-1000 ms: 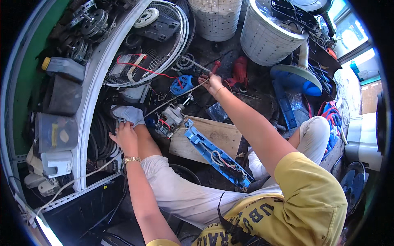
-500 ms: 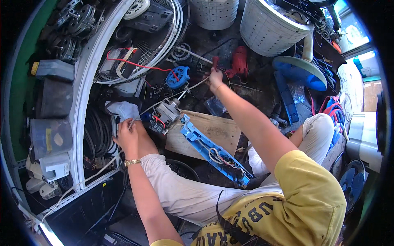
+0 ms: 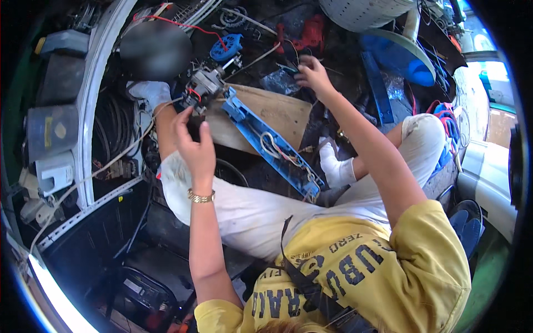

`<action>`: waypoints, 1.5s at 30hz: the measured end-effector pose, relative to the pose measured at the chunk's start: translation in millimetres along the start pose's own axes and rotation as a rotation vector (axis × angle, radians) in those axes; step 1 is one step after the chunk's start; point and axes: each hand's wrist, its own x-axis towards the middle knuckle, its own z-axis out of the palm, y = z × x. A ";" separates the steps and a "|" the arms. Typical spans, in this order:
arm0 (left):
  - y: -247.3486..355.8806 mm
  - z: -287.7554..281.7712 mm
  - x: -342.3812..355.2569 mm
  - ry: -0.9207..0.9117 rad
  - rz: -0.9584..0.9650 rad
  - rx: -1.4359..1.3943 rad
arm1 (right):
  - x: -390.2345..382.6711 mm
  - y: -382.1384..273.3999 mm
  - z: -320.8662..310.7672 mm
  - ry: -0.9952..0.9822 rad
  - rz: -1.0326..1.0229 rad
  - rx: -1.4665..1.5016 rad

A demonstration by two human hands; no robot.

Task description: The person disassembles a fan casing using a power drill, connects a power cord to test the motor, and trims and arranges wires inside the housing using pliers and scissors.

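Note:
My left hand (image 3: 195, 145) is open, palm up with fingers spread, just below a grey metal electric motor (image 3: 208, 83) with a red wire and a shaft. A pale cord (image 3: 130, 147) runs from the lower left toward the motor. My right hand (image 3: 315, 76) is raised over the floor with its fingers loosely apart and nothing visible in them. Beyond it lie a red power drill (image 3: 312, 33) and a red-handled tool (image 3: 280, 38). A long blue plastic housing (image 3: 266, 141) with wires inside rests across a wooden board (image 3: 283, 108) between my legs.
A blue round plastic part (image 3: 226, 48) lies past the motor. A perforated white tub (image 3: 363, 12) and a blue round base (image 3: 397, 55) stand at the back right. On the left, a white metal frame (image 3: 97, 100) borders grey plastic bins (image 3: 53, 130) and coiled black cable (image 3: 108, 125).
My right hand has let go of the red-handled tool and drawn back from it. The left hand has left the cord near my foot and opened beside the motor. The view has shifted.

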 end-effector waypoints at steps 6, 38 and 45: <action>19.4 62.0 -81.4 0.082 -0.669 -0.648 | -142.3 30.5 -81.3 -0.068 0.268 -0.082; 324.3 -70.8 -34.1 -0.474 1.035 0.620 | -212.5 19.7 -31.2 -0.170 -0.318 -0.627; 253.6 -71.2 35.5 -0.232 0.738 0.502 | -177.2 -8.4 59.5 -0.184 -0.674 -0.774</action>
